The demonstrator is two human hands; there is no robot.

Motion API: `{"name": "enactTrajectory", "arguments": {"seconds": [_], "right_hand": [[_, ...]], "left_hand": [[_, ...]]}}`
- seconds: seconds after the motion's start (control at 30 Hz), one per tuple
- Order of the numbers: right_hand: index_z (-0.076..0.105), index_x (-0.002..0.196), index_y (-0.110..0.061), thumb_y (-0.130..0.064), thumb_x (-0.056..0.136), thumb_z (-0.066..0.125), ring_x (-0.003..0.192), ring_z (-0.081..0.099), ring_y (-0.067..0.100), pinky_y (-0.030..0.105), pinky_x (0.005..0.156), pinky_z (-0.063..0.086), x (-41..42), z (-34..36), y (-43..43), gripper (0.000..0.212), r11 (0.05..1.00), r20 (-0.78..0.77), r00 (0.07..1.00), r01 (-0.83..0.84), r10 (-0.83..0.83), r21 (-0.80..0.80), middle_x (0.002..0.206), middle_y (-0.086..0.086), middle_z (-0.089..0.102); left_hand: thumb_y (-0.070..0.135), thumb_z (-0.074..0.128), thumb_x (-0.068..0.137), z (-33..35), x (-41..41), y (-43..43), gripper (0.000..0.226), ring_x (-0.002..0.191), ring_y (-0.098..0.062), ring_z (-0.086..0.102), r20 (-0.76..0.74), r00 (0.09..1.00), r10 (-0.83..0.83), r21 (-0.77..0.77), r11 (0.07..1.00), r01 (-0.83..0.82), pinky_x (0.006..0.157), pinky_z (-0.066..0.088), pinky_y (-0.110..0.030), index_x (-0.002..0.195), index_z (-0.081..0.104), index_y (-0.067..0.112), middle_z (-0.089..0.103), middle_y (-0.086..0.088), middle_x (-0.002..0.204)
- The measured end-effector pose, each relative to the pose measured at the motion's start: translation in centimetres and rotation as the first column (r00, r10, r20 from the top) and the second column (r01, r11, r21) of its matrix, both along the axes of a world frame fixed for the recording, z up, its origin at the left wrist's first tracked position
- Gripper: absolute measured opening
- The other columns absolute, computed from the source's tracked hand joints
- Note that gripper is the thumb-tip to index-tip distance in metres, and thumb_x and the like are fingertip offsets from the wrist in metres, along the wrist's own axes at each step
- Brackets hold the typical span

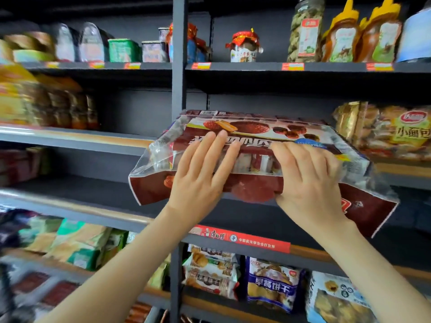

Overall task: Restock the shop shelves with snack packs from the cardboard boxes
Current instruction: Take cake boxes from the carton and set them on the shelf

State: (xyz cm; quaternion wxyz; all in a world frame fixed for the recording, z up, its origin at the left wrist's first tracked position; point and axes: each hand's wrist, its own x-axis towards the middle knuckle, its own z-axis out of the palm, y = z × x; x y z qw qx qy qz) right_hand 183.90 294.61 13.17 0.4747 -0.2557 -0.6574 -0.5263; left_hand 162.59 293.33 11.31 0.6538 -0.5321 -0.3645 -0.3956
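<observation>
A large brown and red snack pack (254, 183) with a clear window lies tilted, its far end at the middle shelf (396, 169) right of the grey upright. My left hand (200, 173) presses flat on the pack's front with straight fingers. My right hand (307, 178) lies beside it, its fingers bent over the pack's upper face and its thumb at the lower edge. No cardboard box is in view.
A grey upright post (178, 66) divides the shelving. Bread packs (396, 131) fill the right end of the same shelf. Jars and honey bottles (340, 36) stand on the shelf above, and biscuit packs (272, 283) on the one below. More packs (46, 106) sit at left.
</observation>
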Motion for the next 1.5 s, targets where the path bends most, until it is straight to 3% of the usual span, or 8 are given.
{"name": "enactTrajectory", "arguments": {"seconds": [0.1, 0.27, 0.37, 0.6, 0.73, 1.0, 1.23, 1.5], "right_hand": [[0.044, 0.125, -0.006, -0.036, 0.069, 0.085, 0.11, 0.044, 0.027, 0.038, 0.094, 0.03, -2.9, -0.4, -1.6, 0.075, 0.996, 0.007, 0.996, -0.089, 0.089, 0.012, 0.121, 0.008, 0.043], [0.046, 0.127, -0.008, -0.025, 0.073, 0.082, 0.11, 0.046, 0.025, 0.037, 0.097, 0.03, -9.4, -1.1, -3.5, 0.068, 0.975, -0.01, 0.977, -0.213, 0.214, 0.062, 0.121, 0.006, 0.045], [0.045, 0.128, -0.008, -0.023, 0.072, 0.083, 0.111, 0.045, 0.026, 0.038, 0.097, 0.031, -13.9, -1.0, -4.3, 0.07, 0.958, -0.003, 0.959, -0.283, 0.284, 0.049, 0.122, 0.007, 0.045], [0.043, 0.132, -0.007, -0.033, 0.057, 0.092, 0.111, 0.044, 0.028, 0.04, 0.095, 0.029, -25.2, -0.1, -4.7, 0.093, 0.918, 0.028, 0.919, -0.391, 0.394, -0.07, 0.12, 0.013, 0.054], [0.039, 0.142, -0.016, -0.016, 0.055, 0.091, 0.105, 0.041, 0.033, 0.044, 0.088, 0.028, -31.2, 1.1, -3.7, 0.102, 0.917, -0.031, 0.929, -0.37, 0.37, -0.147, 0.117, 0.017, 0.049], [0.045, 0.142, -0.018, -0.02, 0.061, 0.089, 0.103, 0.04, 0.034, 0.046, 0.087, 0.026, -39.2, 3.9, -0.7, 0.092, 0.942, -0.107, 0.956, -0.288, 0.272, -0.175, 0.114, 0.023, 0.055], [0.045, 0.143, -0.015, -0.019, 0.062, 0.087, 0.098, 0.043, 0.036, 0.045, 0.083, 0.028, -41.8, 6.1, 3.8, 0.091, 0.975, -0.03, 0.976, -0.218, 0.217, -0.036, 0.111, 0.023, 0.054], [0.041, 0.144, -0.017, -0.007, 0.056, 0.086, 0.1, 0.049, 0.037, 0.044, 0.087, 0.027, -46.7, 7.1, 7.2, 0.1, 0.972, -0.004, 0.974, -0.224, 0.225, -0.075, 0.114, 0.021, 0.054]], "left_hand": [[0.03, 0.082, 0.074, -0.5, -2.6, -3.4, 0.079, 0.125, -0.027, 0.044, 0.005, 0.996, 0.093, 0.022, 0.995, -0.093, 0.113, 0.027, -0.038, 0.138, 0.041, 0.007, 0.043, -0.012, 0.135], [0.028, 0.085, 0.069, -1.0, -8.5, -8.5, 0.089, 0.122, -0.027, 0.047, -0.004, 0.972, 0.236, 0.04, 0.971, -0.236, 0.11, 0.032, -0.039, 0.14, 0.036, 0.007, 0.046, -0.012, 0.132], [0.022, 0.082, 0.075, -1.0, -12.4, -11.0, 0.079, 0.122, -0.027, 0.048, -0.016, 0.954, 0.3, 0.065, 0.952, -0.299, 0.11, 0.031, -0.039, 0.139, 0.038, 0.007, 0.046, -0.012, 0.133], [0.016, 0.078, 0.075, -0.4, -23.9, -14.0, 0.078, 0.134, -0.029, 0.04, -0.13, 0.915, 0.383, -0.001, 0.922, -0.386, 0.113, 0.028, -0.042, 0.143, 0.038, 0.012, 0.04, -0.014, 0.143], [0.008, 0.064, 0.079, -0.7, -32.1, -15.0, 0.078, 0.14, -0.028, 0.026, -0.156, 0.869, 0.47, -0.032, 0.877, -0.48, 0.117, 0.015, -0.044, 0.148, 0.03, 0.021, 0.033, -0.012, 0.147], [0.022, 0.075, 0.075, 0.7, -42.2, -13.3, 0.087, 0.142, -0.031, 0.023, 0.029, 0.881, 0.473, -0.359, 0.827, -0.432, 0.115, 0.018, -0.055, 0.149, 0.029, 0.02, 0.029, -0.016, 0.154], [0.026, 0.074, 0.076, 1.6, -44.7, -8.2, 0.091, 0.144, -0.032, 0.022, 0.07, 0.867, 0.494, -0.433, 0.798, -0.42, 0.116, 0.018, -0.053, 0.151, 0.024, 0.02, 0.025, -0.017, 0.156], [0.04, 0.065, 0.085, 2.0, -49.2, -4.5, 0.087, 0.146, -0.033, 0.013, 0.114, 0.851, 0.514, -0.43, 0.797, -0.424, 0.116, 0.015, -0.057, 0.152, 0.016, 0.018, 0.019, -0.019, 0.157]]}}
